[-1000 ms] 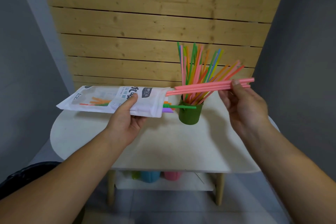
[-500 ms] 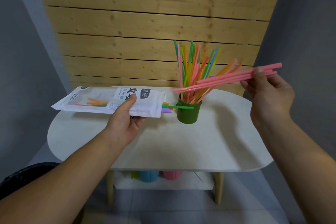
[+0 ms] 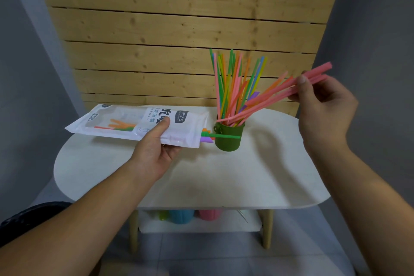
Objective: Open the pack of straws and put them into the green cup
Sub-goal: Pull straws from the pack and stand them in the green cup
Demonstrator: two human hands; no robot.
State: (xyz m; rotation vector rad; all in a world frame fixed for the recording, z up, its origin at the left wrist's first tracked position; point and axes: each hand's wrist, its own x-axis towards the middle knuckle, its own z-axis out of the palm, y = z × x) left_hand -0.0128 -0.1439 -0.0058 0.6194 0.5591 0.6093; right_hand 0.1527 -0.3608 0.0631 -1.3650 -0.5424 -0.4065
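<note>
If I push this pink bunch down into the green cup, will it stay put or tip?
Probably tippy: the green cup is small, while its tall straws fan out far above the rim. Likely light, so it may slide on the smooth table. The pink bunch in the right hand comes in slanted, so it would push sideways.

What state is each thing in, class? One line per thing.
straw pack: open at its right end, held level, few straws inside
green cup: upright on table, holding many straws
pink straws: tilted, lower ends at the cup's mouth
left hand: grips the pack
right hand: pinches the pink straws
</note>
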